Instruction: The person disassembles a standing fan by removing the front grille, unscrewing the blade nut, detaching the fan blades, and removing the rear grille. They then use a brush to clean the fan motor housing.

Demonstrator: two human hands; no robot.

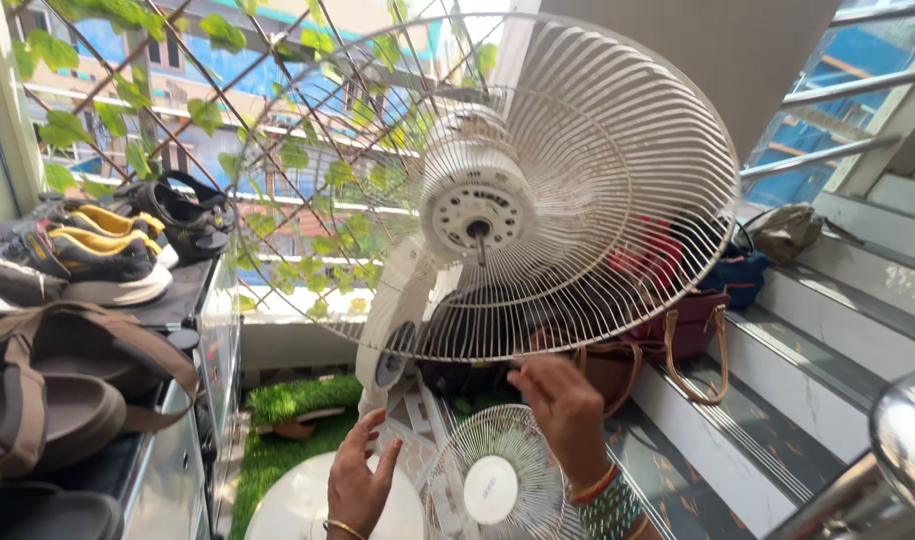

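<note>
At the foot of a stairway, head view: a white pedestal fan with its blades off stands tilted, its rear wire guard (577,190) filling the middle of the frame, motor housing (474,205) and bare spindle facing the camera. The right hand (562,400) reaches up to the lower rim of the rear wire guard, fingers curled around the wires there, grasping the rim; bangles ring the wrist. The left hand (359,480) is lower, fingers spread and released, resting on or just above the round white fan base (287,505); contact cannot be told for certain. A gold bangle sits at that wrist. The detached front guard (492,485), with its white centre disc, lies low between the two hands, just beside the right forearm. The fan's control neck (392,330) slopes down from the motor toward the base. To the left, a shoe rack (192,300) carries sneakers (107,255) and sandals (47,380). Green artificial turf (297,400) covers the floor behind the base. Handbags (692,325) sit on the stairs (827,340) to the right. A leafy lattice grille (227,120) stands behind the fan.
</note>
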